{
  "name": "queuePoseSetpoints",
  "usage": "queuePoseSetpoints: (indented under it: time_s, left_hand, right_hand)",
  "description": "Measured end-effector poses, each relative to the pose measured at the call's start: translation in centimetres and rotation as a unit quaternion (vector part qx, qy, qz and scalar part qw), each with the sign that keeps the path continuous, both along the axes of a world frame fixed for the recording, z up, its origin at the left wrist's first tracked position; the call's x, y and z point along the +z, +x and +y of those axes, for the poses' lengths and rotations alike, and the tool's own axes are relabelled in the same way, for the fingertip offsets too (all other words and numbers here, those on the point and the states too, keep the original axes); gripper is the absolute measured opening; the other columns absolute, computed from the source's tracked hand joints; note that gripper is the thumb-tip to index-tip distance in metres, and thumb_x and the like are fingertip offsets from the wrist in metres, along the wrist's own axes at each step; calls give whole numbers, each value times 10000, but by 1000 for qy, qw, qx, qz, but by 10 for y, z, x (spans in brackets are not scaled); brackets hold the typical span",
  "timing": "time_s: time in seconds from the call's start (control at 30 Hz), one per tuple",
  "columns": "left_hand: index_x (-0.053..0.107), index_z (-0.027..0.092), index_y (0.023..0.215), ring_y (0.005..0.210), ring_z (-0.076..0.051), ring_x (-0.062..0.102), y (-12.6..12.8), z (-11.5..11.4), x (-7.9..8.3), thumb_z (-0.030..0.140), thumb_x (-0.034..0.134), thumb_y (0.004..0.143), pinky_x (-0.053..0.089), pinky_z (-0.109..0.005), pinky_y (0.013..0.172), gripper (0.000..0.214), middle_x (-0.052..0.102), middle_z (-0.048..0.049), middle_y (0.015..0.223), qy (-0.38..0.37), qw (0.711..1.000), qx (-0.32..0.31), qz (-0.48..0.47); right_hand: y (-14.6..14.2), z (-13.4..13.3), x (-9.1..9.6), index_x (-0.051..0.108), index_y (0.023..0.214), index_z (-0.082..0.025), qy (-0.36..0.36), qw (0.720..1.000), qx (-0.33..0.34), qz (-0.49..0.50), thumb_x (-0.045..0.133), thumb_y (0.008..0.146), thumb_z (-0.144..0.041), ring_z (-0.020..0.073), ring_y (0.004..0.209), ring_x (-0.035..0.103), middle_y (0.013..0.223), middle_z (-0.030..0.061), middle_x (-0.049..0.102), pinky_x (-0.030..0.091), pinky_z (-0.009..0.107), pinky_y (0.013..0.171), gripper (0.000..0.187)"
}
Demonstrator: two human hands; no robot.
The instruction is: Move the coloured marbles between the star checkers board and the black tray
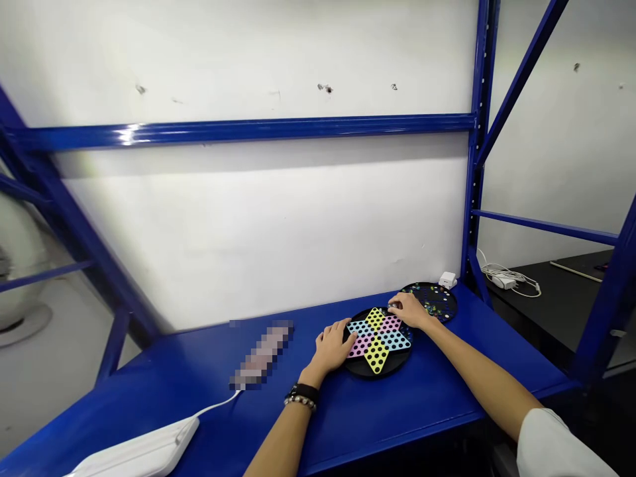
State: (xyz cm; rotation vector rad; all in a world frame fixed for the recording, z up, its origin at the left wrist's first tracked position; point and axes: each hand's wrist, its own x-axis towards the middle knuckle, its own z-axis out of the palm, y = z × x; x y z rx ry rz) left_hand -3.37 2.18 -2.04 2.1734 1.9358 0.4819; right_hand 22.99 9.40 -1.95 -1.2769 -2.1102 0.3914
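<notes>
L hand (330,348) lies palm down on the near-left edge of a star-shaped Chinese checkers board (376,354), fingers loosely apart, not clamped on anything. Board: round black base, star arms in yellow, pink & pale blue, punched w/ rows of round holes. R hand (405,310) sits over the board's far side, fingers curled down & bunched together; can't tell if they pinch a marble (fingertips hidden). Just beside the board, a round black tray (430,301) holds a scatter of small multicolored marbles (432,305). Board & tray both rest on a blue steel shelf (278,424), glossy paint, w/ blue uprights & braces in front of a scuffed white wall (248,218). A white power adapter (447,279) stands just past the tray. Further left, a pixelated object (261,354) (too blurred to name) lies near a white cable (213,404) running to a flat white device (139,450). L wrist wears a black band & beaded bracelet (301,401); a white sleeve (551,447) shows on the R arm.
</notes>
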Motion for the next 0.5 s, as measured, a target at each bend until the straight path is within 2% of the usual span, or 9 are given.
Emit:
queuePoseSetpoints:
  time_s: [0.17,0.27,0.33,0.43,0.5]
  left_hand:
    - [464,265,1388,1316,-316,422,0,-1,0,502,353,928,269,-531,1098,529,518,-76,1426,5,1000,-2,6]
    - [458,284,1390,1324,-303,425,0,-1,1,504,351,926,276,-519,1099,524,517,-65,1430,3,1000,2,12]
    - [458,285,1390,1326,-298,425,1,-1,1,497,354,925,275,-514,1101,521,518,-64,1430,1,1000,5,15]
    - [466,275,1385,1321,-297,429,1,-2,2,482,356,927,276,-514,1101,515,518,-69,1430,2,1000,7,16]
    - [471,264,1382,1321,-297,429,1,-3,3,474,359,928,278,-510,1100,513,519,-77,1429,4,1000,5,13]
  right_hand:
    - [2,-1,-2,714,1051,-199,2,999,-7,-53,525,905,-384,212,1028,581,1082,81,647,425,305,892,302]
    - [15,7,1,681,1137,-204,16,995,-75,-69,444,947,-400,235,1140,520,1196,97,619,381,345,974,362]
    - [27,15,1,634,1231,-211,13,987,-128,-99,395,964,-396,266,1228,451,1312,107,570,336,416,1027,403]
    - [44,29,-7,530,1367,-218,-38,975,-158,-149,341,975,-367,302,1351,327,1494,97,423,260,513,1080,460]
    - [50,37,-14,464,1431,-203,-71,972,-145,-172,320,976,-353,305,1399,260,1556,91,340,217,534,1105,500]
